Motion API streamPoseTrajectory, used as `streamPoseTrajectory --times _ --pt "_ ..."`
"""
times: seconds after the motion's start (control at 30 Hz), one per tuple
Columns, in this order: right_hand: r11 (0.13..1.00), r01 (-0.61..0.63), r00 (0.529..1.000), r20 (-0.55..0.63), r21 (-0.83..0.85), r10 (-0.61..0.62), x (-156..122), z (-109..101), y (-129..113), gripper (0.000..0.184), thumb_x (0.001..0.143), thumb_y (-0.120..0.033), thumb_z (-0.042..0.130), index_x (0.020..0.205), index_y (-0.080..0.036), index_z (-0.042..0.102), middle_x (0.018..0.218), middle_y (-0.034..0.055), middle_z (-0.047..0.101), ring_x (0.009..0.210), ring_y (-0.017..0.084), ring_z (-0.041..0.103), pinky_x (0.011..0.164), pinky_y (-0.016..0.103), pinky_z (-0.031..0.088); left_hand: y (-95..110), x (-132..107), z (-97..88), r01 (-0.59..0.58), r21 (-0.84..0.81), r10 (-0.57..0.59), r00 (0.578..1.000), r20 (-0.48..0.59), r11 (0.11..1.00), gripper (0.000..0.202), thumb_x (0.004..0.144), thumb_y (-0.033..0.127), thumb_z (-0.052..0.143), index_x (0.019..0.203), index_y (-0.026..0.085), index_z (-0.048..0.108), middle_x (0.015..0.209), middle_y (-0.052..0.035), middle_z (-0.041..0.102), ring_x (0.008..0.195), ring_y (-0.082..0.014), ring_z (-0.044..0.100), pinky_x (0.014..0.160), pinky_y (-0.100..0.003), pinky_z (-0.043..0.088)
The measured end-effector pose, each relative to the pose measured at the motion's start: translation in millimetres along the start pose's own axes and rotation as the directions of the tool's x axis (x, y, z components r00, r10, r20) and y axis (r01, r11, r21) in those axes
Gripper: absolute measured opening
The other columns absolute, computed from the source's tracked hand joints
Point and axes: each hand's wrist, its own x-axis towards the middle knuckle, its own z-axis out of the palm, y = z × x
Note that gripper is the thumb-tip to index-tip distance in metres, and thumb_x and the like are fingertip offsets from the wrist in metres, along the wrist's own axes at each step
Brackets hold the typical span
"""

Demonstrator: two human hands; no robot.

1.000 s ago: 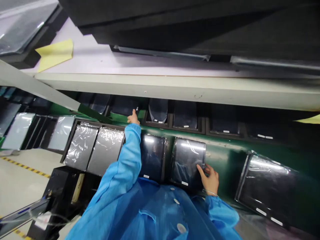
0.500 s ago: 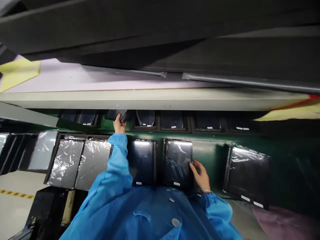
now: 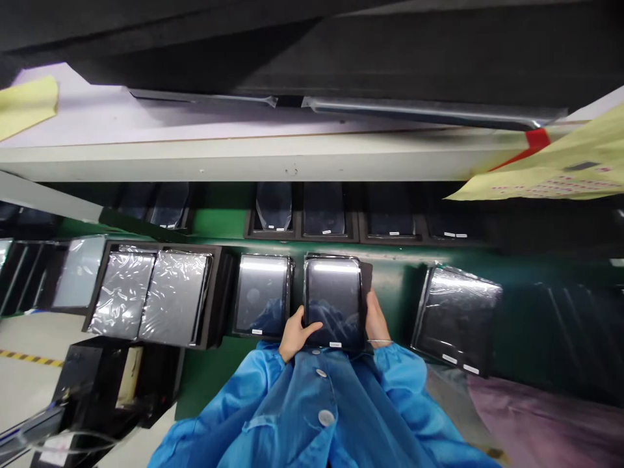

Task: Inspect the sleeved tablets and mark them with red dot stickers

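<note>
A stack of glossy black tablet screens (image 3: 334,296), with a white label at the lower edge, lies close in front of my blue jacket. My left hand (image 3: 296,333) grips its left side, thumb on top of the glass. Along the right side my right hand (image 3: 376,317) is closed on the stack's edge, its fingers partly hidden behind a dark sheet (image 3: 366,276) that sticks out there. Just left is a second stack of tablet screens (image 3: 262,294), also labelled. To the right lies a film-wrapped stack of screens (image 3: 458,315), set at a slant.
Black foam trays (image 3: 214,299) with film-wrapped panels (image 3: 175,296) stand at left on the green bench (image 3: 214,370). Along the back, under a white shelf edge (image 3: 244,156), runs a row of trayed screens (image 3: 324,208). A yellow paper (image 3: 550,175) overhangs at right.
My left hand has come back from the rear row, where it was at a dark piece with clear film, to the left side of the front stack. The view has shifted slightly.
</note>
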Motion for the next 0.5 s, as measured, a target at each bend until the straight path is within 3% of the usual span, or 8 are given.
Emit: streamPoseTrajectory --times 0.1,0.2,0.3,0.4,0.5 --pt "1.0 0.004 1.0 0.027 -0.019 -0.003 -7 6 -6 0.109 0.076 -0.08 0.067 0.163 -0.028 0.028 0.167 0.0036 0.036 0.155 0.03 0.033 0.129 0.046 0.026 -7 7 2.2 -0.034 0.161 0.048 0.995 -0.085 0.986 0.055 0.07 0.062 0.084 0.103 0.021 0.068 0.122 -0.0152 0.065 0.127 -0.0385 0.058 0.116 -0.063 0.039" --pt "1.0 0.015 0.999 0.049 -0.026 -0.014 -11 7 -11 0.11 0.078 -0.077 0.067 0.165 -0.029 0.021 0.17 0.0029 0.028 0.156 0.028 0.03 0.129 0.045 0.026 -5 22 9.6 -0.106 0.233 0.132 0.986 -0.101 0.967 0.065 0.088 0.056 0.069 0.139 0.018 0.054 0.156 -0.0203 0.04 0.153 -0.0357 0.033 0.127 -0.059 0.023" --pt "1.0 0.018 0.998 0.067 -0.026 -0.016 -11 6 -15 0.101 0.082 -0.078 0.061 0.164 -0.029 0.026 0.169 0.0024 0.032 0.156 0.028 0.032 0.129 0.046 0.025 -1 39 19.6 -0.183 0.238 0.192 0.981 -0.015 0.954 0.079 0.094 0.054 0.061 0.158 0.02 0.03 0.168 -0.0173 0.026 0.16 -0.0285 0.022 0.131 -0.049 0.019" --pt "1.0 0.02 0.995 0.102 -0.008 -0.02 -7 7 -18 0.096 0.081 -0.079 0.061 0.159 -0.028 0.038 0.165 0.0035 0.04 0.154 0.029 0.034 0.129 0.046 0.026 0 47 22.5 -0.202 0.231 0.198 0.979 0.04 0.952 0.079 0.098 0.054 0.053 0.163 0.023 0.021 0.172 -0.0133 0.024 0.161 -0.0245 0.019 0.132 -0.043 0.018" --pt "1.0 0.009 0.992 0.123 0.026 -0.012 -3 11 -18 0.095 0.079 -0.077 0.065 0.157 -0.028 0.041 0.166 0.0029 0.039 0.156 0.03 0.031 0.13 0.048 0.022 -3 46 20.7 -0.178 0.239 0.175 0.984 0.036 0.954 0.078 0.102 0.052 0.044 0.166 0.021 0.01 0.174 -0.0137 0.017 0.162 -0.0232 0.014 0.132 -0.041 0.017"
